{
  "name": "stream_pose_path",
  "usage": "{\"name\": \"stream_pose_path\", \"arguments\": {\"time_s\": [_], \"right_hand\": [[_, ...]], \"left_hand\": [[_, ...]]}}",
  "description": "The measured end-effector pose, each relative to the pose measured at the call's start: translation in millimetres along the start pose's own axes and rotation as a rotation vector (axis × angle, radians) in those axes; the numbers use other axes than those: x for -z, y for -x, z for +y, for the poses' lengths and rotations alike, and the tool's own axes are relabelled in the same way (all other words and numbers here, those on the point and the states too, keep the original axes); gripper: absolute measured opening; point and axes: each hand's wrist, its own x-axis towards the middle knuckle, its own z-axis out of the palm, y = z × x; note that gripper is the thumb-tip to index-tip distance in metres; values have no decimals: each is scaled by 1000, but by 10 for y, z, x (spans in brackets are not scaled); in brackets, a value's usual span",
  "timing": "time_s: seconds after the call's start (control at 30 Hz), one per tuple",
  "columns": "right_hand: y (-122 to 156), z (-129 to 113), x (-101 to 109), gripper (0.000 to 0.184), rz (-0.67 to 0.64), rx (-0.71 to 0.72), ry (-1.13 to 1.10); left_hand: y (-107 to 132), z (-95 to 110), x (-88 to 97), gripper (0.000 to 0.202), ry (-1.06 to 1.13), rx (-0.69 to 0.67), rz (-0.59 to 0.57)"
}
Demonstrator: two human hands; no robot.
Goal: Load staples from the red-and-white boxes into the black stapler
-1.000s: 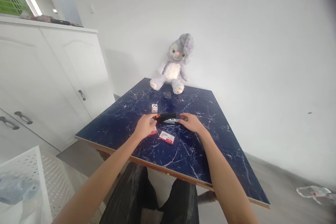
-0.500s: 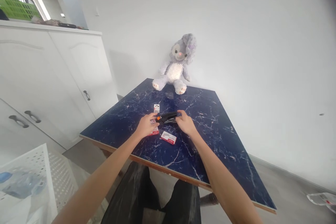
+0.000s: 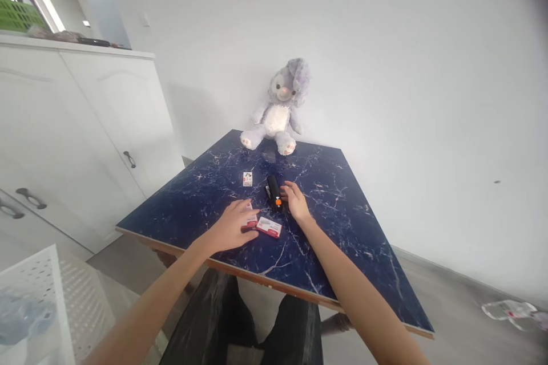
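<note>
A black stapler (image 3: 272, 191) with an orange tip lies on the dark blue marbled table (image 3: 351, 239), pointing away from me. My right hand (image 3: 293, 201) rests just right of it, fingers curled and touching its near end. My left hand (image 3: 231, 227) lies flat with fingers apart over a small red and white box (image 3: 250, 222). A second red and white box (image 3: 269, 227) sits between my hands. A small white box (image 3: 247, 178) stands farther back.
A grey plush rabbit (image 3: 277, 107) sits at the table's far edge against the white wall. White cabinets (image 3: 85, 137) stand to the left. A white perforated basket (image 3: 38, 302) is at lower left. Clear plastic litter (image 3: 509, 312) lies on the floor at right.
The stapler has turned from lying crosswise to pointing away from me. My left hand let go of it and dropped onto the red and white box. My right hand stays by the stapler.
</note>
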Motion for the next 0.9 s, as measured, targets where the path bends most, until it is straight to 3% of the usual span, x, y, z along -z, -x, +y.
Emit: {"name": "stream_pose_path", "arguments": {"time_s": [0.13,0.3,0.43,0.53,0.63,0.77,0.9], "right_hand": [[53,-46,33,42,-7,44,74],[42,-33,171,46,-41,147,203],[27,-3,227,44,-69,224,286],[37,-25,224,42,-73,313,374],[51,-65,225,41,-89,357,420],[50,-78,254,36,-93,328,430],[39,-51,283,33,-136,310,455]], "left_hand": [[225,-143,-1,57,-48,101,72],[287,-10,36,60,-40,185,121],[398,181,52,57,26,115,67],[439,317,11,54,-5,30,108],[276,442,-61,51,-69,9,196],[-146,687,-158,66,-149,-82,141],[-262,924,-73,61,-190,27,286]]}}
